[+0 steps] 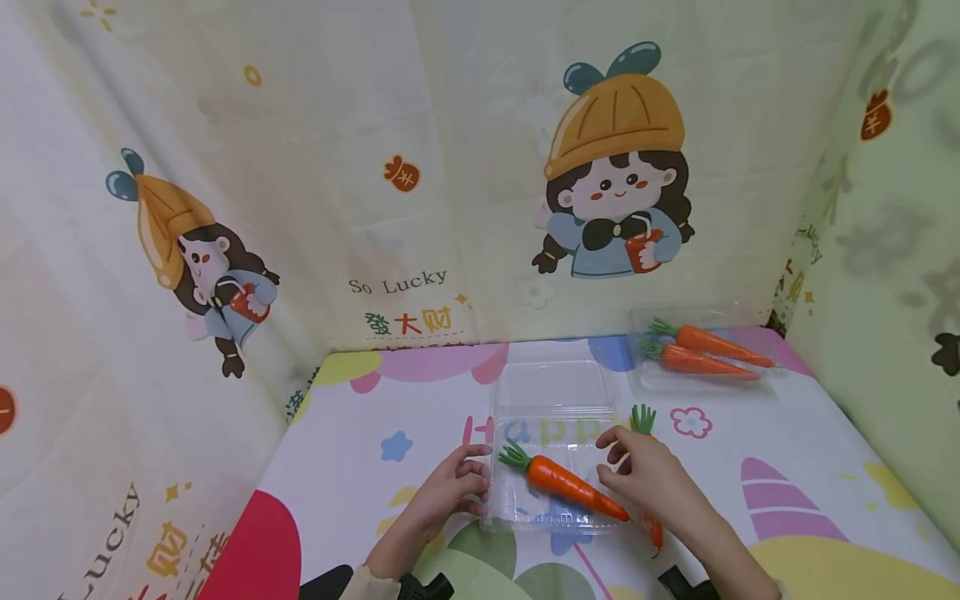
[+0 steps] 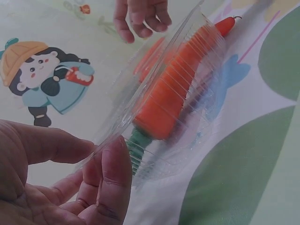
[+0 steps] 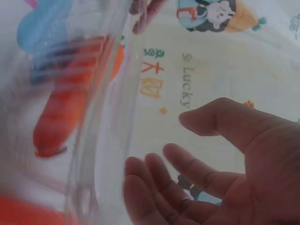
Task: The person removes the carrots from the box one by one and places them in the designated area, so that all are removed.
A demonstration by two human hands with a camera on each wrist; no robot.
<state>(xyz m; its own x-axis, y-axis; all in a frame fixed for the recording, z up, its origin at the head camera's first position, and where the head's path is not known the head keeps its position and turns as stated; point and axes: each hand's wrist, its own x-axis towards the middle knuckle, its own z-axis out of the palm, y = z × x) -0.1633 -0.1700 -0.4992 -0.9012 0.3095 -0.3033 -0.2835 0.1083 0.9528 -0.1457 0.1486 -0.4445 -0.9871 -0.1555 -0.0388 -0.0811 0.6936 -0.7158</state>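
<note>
Box [image 1: 517,510] reachable from above — carrot [image 1: 564,482] lying across inside. Left hand [image 1: 454,490] blocks left rim; right hand [image 1: 651,468] and second carrot [image 1: 654,531] crowd right side. Room over table [image 1: 345,475] at left — back box [image 1: 675,386] obstructs rear right.

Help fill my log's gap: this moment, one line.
left hand: pinches open container; right hand: empty; inside: one carrot; beside: another carrot; far container: two carrots

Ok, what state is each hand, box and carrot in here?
Left hand: pinching the near box's rim
Right hand: fingers parted, holding nothing
Near box: open, lid folded back
Carrot in near box: lying slanted
Carrot beside near box: lying down, partly hidden by right hand
Far box: holding two carrots; can't tell whether it's closed
</note>
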